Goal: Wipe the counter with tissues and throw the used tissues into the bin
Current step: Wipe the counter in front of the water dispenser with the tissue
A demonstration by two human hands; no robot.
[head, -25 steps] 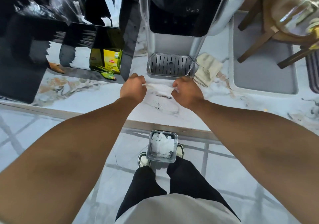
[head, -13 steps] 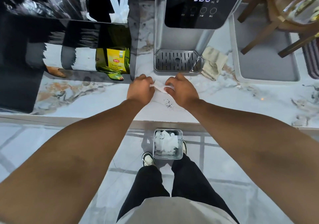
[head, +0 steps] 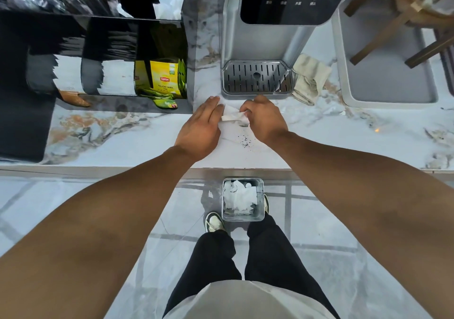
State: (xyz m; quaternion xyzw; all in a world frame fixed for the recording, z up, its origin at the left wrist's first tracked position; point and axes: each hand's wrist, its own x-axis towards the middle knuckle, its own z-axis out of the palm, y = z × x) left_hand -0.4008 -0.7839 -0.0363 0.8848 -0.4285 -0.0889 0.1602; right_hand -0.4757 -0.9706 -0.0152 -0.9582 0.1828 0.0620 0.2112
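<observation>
the left hand lies flat and open, its fingers pressing one edge of the small folded white tissue just in front of the grey slotted drip tray on the white marble table. the right hand pinches the other edge. fold it tight, then sweep the dark crumbs nearer the table edge than the tray. the square metal bin waits on the floor.

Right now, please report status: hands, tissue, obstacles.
Left hand flat, right hand pinching tissue. Dark crumbs unwiped on counter. Bin below, path clear.
</observation>
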